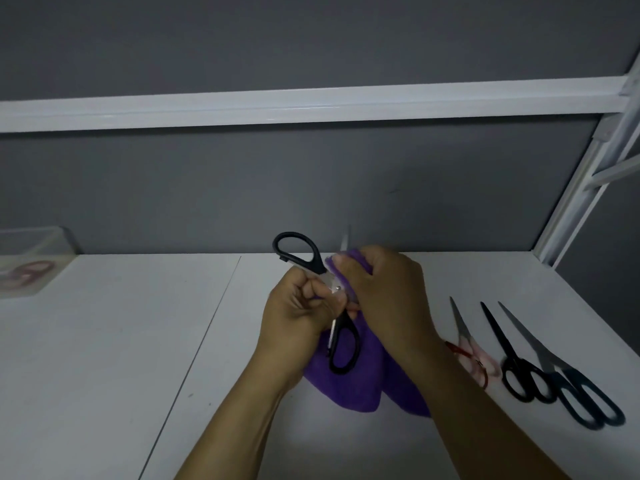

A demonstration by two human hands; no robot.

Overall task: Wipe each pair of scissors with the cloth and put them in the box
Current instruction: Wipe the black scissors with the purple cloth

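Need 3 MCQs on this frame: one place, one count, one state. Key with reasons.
1. The box is:
A) far left on the table
B) far right
C) near edge, centre

2. Scissors lying loose on the table:
A) one
B) three
C) five

3. The held scissors are:
A) shut
B) open, handles spread
C) in the box

1 A: it sits at the left edge by the wall.
2 B: a pink pair, a black pair and a dark blue pair lie at the right.
3 B: one handle points up, one down; the left hand grips near the pivot, the right hand holds the cloth on a blade.
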